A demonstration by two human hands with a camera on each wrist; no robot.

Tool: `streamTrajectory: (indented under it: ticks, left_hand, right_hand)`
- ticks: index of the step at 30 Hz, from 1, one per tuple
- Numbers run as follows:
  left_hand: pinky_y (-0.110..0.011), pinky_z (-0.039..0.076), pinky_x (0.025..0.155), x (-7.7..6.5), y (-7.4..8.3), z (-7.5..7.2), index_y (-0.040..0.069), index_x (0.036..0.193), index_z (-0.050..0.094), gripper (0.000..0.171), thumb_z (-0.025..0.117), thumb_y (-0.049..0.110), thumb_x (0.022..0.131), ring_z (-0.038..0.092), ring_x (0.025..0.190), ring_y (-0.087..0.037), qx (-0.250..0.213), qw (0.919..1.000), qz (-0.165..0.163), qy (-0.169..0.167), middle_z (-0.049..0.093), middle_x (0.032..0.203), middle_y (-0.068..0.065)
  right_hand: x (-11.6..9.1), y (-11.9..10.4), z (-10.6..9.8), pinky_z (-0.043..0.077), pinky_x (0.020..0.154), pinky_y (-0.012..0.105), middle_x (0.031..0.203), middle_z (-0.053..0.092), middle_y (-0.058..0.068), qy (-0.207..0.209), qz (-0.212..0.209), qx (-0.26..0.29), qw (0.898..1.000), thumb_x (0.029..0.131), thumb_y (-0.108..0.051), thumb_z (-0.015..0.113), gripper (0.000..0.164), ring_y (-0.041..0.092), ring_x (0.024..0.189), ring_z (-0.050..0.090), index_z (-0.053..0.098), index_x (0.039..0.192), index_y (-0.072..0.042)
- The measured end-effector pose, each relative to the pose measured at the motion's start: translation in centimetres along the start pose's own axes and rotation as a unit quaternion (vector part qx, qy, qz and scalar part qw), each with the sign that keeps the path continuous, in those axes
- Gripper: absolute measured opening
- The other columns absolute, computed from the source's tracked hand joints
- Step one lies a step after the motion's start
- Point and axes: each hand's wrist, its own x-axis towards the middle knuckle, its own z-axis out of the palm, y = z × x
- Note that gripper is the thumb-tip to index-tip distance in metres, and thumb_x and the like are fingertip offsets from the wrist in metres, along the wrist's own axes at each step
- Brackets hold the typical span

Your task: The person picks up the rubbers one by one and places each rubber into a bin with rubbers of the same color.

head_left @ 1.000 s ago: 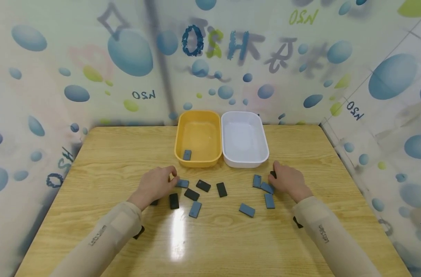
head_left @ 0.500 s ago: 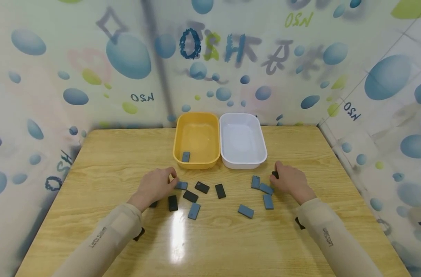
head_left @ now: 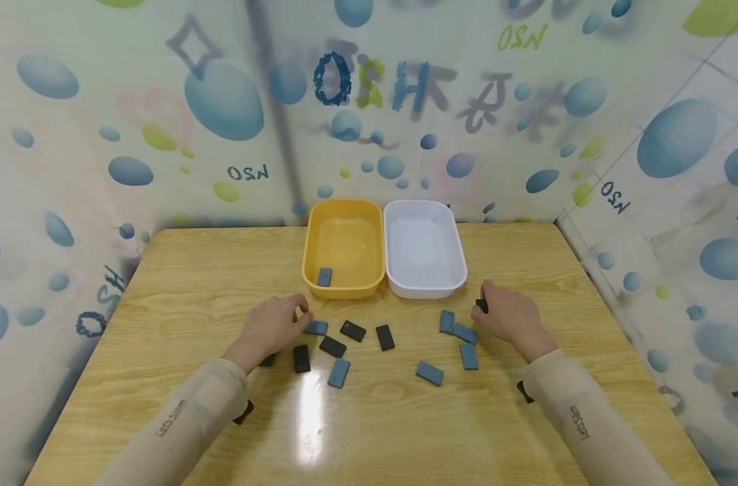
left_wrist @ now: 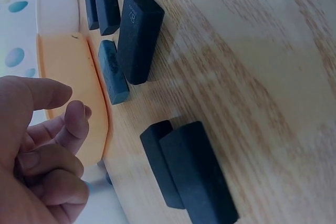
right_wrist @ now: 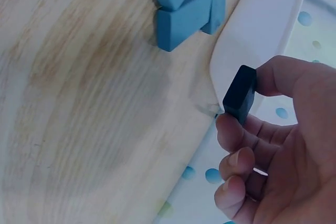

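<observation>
My right hand [head_left: 511,318] pinches a small black rectangular block [right_wrist: 240,94] between thumb and fingertips, in front of the white bin's right corner. Two slate-blue blocks [head_left: 446,321] [head_left: 465,333] lie just left of that hand, with another blue block [head_left: 468,356] below them. My left hand [head_left: 274,327] holds nothing; its thumb and index finger stand apart and the other fingers are loosely curled. In the head view its fingertips overlap a blue block [head_left: 317,327]. Near this hand lie black blocks [head_left: 302,358] [head_left: 333,347], and another [head_left: 268,360] is partly hidden by the wrist.
A yellow bin [head_left: 344,293] holding one blue block [head_left: 324,277] stands beside a white bin [head_left: 426,293] at the table's back. More blocks lie spread across the wooden table [head_left: 375,432], including black ones [head_left: 244,412] [head_left: 526,391] by the sleeves. A patterned wall covering [head_left: 369,155] rises behind.
The head view has shifted slightly, moving the whole scene a little down and left. Both hands stay nearly in place, the right one still pinching the black block.
</observation>
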Motion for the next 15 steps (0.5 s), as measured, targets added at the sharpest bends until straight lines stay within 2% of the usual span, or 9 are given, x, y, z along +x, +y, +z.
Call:
streamTrajectory:
  ticks: [4, 10, 15]
  left_hand:
    - [-0.028, 0.041, 0.051, 0.1, -0.1, 0.1, 0.017, 0.11, 0.065, 0.026, 0.056, 0.036, 0.096, 0.054, 0.055, -0.013, -0.005, 1.0, -0.002, -0.002, 0.067, 0.078, 0.0]
    - [-0.029, 0.041, 0.052, 0.3, -0.1, 0.1, 0.017, 0.111, 0.065, 0.026, 0.056, 0.036, 0.096, 0.054, 0.056, -0.014, -0.014, 0.9999, -0.003, 0.001, 0.067, 0.08, -0.001]
    - [-0.029, 0.04, 0.049, 0.3, 0.0, 0.2, 0.018, 0.11, 0.065, 0.024, 0.056, 0.035, 0.096, 0.053, 0.053, -0.014, -0.021, 0.9998, -0.001, 0.005, 0.067, 0.078, 0.0]
  right_hand:
    - [0.0, -0.3, -0.2, 0.031, 0.043, 0.03, 0.062, 0.05, 0.006, 0.009, -0.001, 0.0, 1.0, 0.09, -0.031, 0.051, 0.024, 0.02, 0.049, 0.044, 0.05, 0.096, -0.007]
    - [0.4, -1.4, -1.0, 0.029, 0.043, 0.029, 0.06, 0.046, 0.005, 0.04, -0.013, -0.002, 0.999, 0.088, -0.027, 0.052, 0.019, 0.019, 0.048, 0.042, 0.046, 0.086, -0.009]
    - [0.9, -2.3, -1.8, 0.028, 0.044, 0.029, 0.06, 0.044, 0.005, 0.054, -0.029, -0.001, 0.998, 0.091, -0.026, 0.053, 0.021, 0.019, 0.048, 0.041, 0.044, 0.083, -0.009]
